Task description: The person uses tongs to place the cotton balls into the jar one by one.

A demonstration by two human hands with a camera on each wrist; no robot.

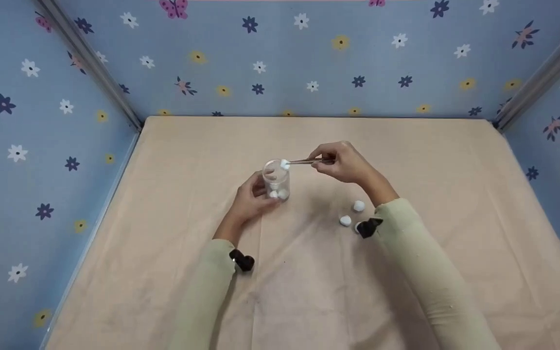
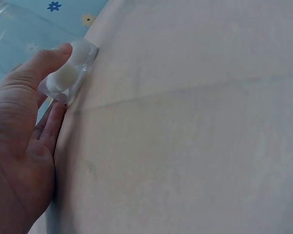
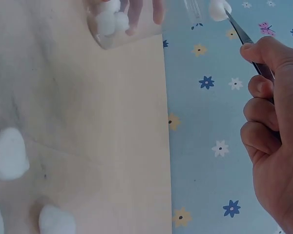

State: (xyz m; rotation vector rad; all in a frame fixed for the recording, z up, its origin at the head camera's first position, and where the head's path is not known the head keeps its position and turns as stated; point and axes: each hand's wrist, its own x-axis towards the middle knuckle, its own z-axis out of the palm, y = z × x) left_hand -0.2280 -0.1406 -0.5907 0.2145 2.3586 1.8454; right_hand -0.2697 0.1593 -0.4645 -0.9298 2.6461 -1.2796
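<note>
A clear jar [image 1: 277,179] stands on the cloth in the middle of the table, with several white cotton balls [image 2: 63,78] at its bottom. My left hand [image 1: 253,198] grips the jar from the left, thumb and fingers around its lower part. In my right hand [image 1: 345,163] are metal tweezers [image 3: 241,34], pinched between thumb and fingers. A cotton ball [image 3: 219,9] is caught in the tweezers' tips. In the head view this cotton ball is at the right side of the jar's rim; whether it touches the rim I cannot tell.
Three loose cotton balls [image 1: 345,220] lie on the cloth beneath my right forearm, one partly hidden by the black wrist camera [image 1: 368,227]. A beige cloth [image 1: 309,291] covers the table. Blue flowered panels [image 1: 280,58] rise at the back and both sides.
</note>
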